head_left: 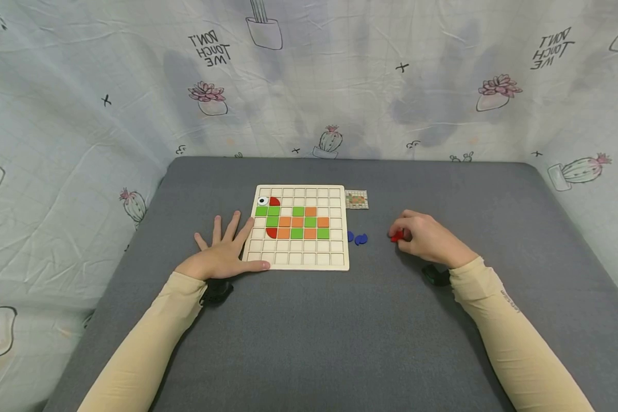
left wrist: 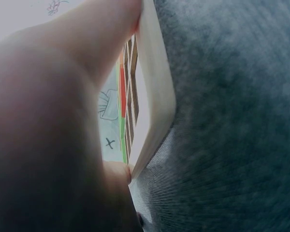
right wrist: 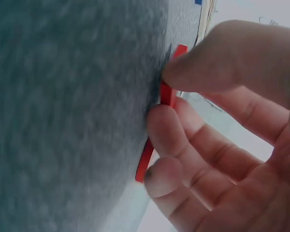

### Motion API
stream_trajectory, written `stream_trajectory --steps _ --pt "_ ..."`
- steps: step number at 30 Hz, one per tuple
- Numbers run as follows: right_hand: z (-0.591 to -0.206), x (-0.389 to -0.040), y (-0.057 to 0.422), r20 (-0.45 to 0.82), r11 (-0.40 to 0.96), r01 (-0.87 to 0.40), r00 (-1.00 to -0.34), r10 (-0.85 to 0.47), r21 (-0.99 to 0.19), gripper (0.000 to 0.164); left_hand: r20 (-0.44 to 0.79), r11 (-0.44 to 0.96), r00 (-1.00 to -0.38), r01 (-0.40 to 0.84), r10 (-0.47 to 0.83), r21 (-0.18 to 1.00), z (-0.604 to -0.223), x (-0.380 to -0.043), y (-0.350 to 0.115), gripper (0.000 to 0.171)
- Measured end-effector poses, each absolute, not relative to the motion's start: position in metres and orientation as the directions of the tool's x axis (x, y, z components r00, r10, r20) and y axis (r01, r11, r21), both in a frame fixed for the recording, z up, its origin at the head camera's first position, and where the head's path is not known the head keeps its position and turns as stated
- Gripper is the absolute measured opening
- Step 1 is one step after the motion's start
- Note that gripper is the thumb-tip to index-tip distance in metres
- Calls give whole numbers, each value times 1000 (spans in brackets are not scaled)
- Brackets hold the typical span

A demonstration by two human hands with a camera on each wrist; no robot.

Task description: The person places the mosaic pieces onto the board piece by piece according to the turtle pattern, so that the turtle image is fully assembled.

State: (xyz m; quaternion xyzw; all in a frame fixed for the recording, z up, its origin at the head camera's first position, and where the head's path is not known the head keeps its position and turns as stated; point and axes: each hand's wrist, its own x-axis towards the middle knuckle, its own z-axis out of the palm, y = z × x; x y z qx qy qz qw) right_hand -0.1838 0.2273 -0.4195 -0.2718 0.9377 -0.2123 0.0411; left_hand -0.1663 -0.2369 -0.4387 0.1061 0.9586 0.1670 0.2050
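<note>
My left hand (head_left: 220,256) lies with spread, straight fingers at the left edge of a wooden grid board (head_left: 309,261), its thumb on the front left corner. Green and orange squares fill part of the grid, with a white eye piece (head_left: 262,201) and red rounded pieces (head_left: 274,202) at the left. To the right of the board my right hand (head_left: 430,239) pinches a small flat red piece (right wrist: 167,94) between thumb and fingers, close over the grey cloth. Another strip of red (right wrist: 144,162) shows beside the lower fingertips in the right wrist view.
Several blue rounded pieces (head_left: 361,239) lie just off the board's right edge. A small pattern card (head_left: 357,199) lies by its back right corner. The grey-covered table (head_left: 309,343) meets a printed white curtain (head_left: 309,80) at the back and sides.
</note>
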Motion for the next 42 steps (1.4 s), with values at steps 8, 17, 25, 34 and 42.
stream_trajectory --steps 8,17,25,34,42 --pt "-419 -184 208 94 749 -502 -851 -516 -432 19 -357 922 -894 132 269 363 -437 -165 -238 130" --pt "-409 -193 162 124 707 -537 -828 -548 -460 16 -360 927 -892 143 272 347 -435 -165 -236 129" --pt "-404 -215 110 155 656 -606 -776 -611 -450 14 -354 928 -897 135 263 347 -444 -167 -239 132" --pt "-397 -236 62 94 633 -604 -755 -649 -484 19 -363 927 -892 139 270 349 -433 -162 -235 127" --pt "-403 -252 34 77 606 -623 -726 -684 -495 17 -358 928 -895 135 265 348 -438 -163 -236 132"
